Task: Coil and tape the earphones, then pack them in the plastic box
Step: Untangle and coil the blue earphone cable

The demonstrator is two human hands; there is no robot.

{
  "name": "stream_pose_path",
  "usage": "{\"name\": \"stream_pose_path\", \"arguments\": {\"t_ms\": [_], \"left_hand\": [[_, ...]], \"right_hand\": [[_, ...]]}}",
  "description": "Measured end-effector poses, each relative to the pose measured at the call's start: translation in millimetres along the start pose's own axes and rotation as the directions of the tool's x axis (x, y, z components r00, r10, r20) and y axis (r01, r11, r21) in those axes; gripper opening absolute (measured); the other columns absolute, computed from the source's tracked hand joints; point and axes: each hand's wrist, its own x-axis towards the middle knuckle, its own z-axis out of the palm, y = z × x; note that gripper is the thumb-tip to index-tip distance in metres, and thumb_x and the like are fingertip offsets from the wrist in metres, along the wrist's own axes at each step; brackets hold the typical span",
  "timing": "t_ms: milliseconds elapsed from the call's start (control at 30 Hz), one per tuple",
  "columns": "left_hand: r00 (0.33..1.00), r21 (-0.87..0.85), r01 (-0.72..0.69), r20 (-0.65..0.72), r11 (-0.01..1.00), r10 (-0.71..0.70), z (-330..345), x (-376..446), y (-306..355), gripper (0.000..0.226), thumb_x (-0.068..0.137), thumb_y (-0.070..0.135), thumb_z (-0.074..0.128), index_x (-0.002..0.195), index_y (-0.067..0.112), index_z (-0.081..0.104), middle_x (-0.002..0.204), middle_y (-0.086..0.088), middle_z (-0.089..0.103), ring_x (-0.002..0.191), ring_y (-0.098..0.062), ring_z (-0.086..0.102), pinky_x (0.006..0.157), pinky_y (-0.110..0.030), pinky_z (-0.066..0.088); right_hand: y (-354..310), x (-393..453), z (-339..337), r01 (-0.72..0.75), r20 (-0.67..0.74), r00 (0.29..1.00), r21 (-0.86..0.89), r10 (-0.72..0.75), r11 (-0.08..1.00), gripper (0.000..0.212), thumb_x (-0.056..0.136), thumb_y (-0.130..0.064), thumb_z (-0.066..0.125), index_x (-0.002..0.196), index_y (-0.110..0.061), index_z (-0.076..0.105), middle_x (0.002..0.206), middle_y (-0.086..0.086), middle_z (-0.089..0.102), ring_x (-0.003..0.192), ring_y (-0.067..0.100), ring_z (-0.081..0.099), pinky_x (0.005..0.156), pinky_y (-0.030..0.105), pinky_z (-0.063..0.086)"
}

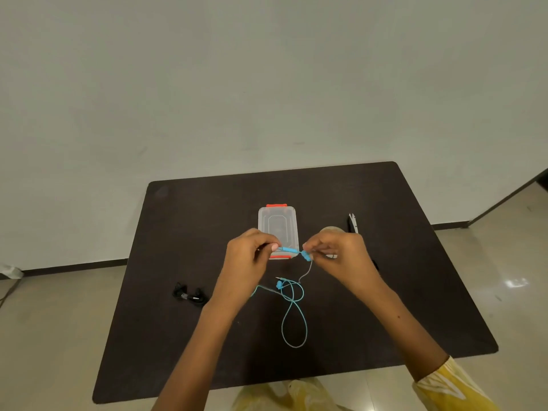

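— Where are the blue earphones (292, 298)?

— Loose on the dark desk (415, 292), their upper end raised before the lidded plastic box (277, 229).

— Each grip?

— Left hand (247, 256) pinches the blue inline piece; right hand (338, 256) pinches an earbud.

— Nearby?

— Black earphones (189, 294) left, tape roll (332, 230) and snips (353, 223) right. No legible writing.

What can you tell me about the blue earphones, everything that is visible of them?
The blue earphones are a thin light-blue cable, not yet coiled. The left hand pinches a straight blue piece; the right hand pinches a blue earbud. Both are held above the clear plastic box. The rest hangs in a long loose loop over the dark table, the plug near the crossing.
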Motion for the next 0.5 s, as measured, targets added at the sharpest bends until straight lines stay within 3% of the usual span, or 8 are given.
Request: {"name": "stream_pose_path", "arguments": {"t_ms": [133,267,333,400,500], "left_hand": [[0.999,-0.036,0.044,-0.023,0.998,-0.045,-3.4,-2.1,0.1,0.013,0.088,0.007,0.063,0.095,0.007,0.073,0.091,-0.004,0.068,0.079,-0.01,0.064,0.071,-0.01,0.051],[0.996,-0.077,0.075,-0.037,0.994,-0.078,-5.3,-1.5,1.5,0.014,0.087,0.008,0.063,0.098,0.006,0.073,0.095,-0.004,0.069,0.084,-0.013,0.066,0.076,-0.017,0.055],[0.996,-0.1,0.086,-0.024,0.991,-0.089,-4.7,-1.2,3.3,0.014,0.087,0.008,0.064,0.097,0.006,0.073,0.097,-0.004,0.069,0.087,-0.014,0.067,0.077,-0.018,0.056],[0.997,-0.117,0.069,-0.013,0.991,-0.071,-2.8,-1.3,6.7,0.012,0.086,0.008,0.065,0.096,0.007,0.073,0.095,-0.002,0.069,0.088,-0.013,0.066,0.077,-0.018,0.056],[1.0,-0.144,0.016,-0.017,0.989,-0.019,0.7,-1.7,11.9,0.012,0.086,0.005,0.065,0.093,0.007,0.074,0.087,0.002,0.067,0.082,-0.011,0.065,0.073,-0.013,0.052]], "right_hand": [[10.2,0.6,-7.2,-0.074,0.127,0.989,-0.053,0.08,0.996,0.019,0.081,0.006,0.066,0.095,-0.004,0.074,0.104,0.01,0.071,0.098,0.018,0.067,0.088,0.02,0.051],[19.4,0.0,-9.0,-0.195,0.109,0.973,-0.088,0.204,0.977,0.028,0.082,0.014,0.054,0.092,-0.005,0.073,0.11,0.009,0.07,0.104,0.023,0.065,0.093,0.031,0.051],[16.0,-0.2,-7.3,-0.172,0.082,0.982,0.012,0.171,0.985,0.023,0.085,0.007,0.058,0.098,-0.009,0.07,0.112,0.002,0.069,0.106,0.013,0.064,0.096,0.03,0.051],[4.6,0.5,-2.1,-0.119,0.143,0.985,0.176,0.094,0.977,0.021,0.086,-0.011,0.066,0.107,-0.013,0.067,0.11,-0.004,0.069,0.105,0.004,0.063,0.095,0.023,0.05],[-6.2,1.2,12.4,-0.079,0.189,0.982,0.268,0.028,0.96,0.026,0.082,-0.02,0.071,0.107,-0.011,0.068,0.101,-0.003,0.072,0.097,0.004,0.066,0.089,0.02,0.052]]}}
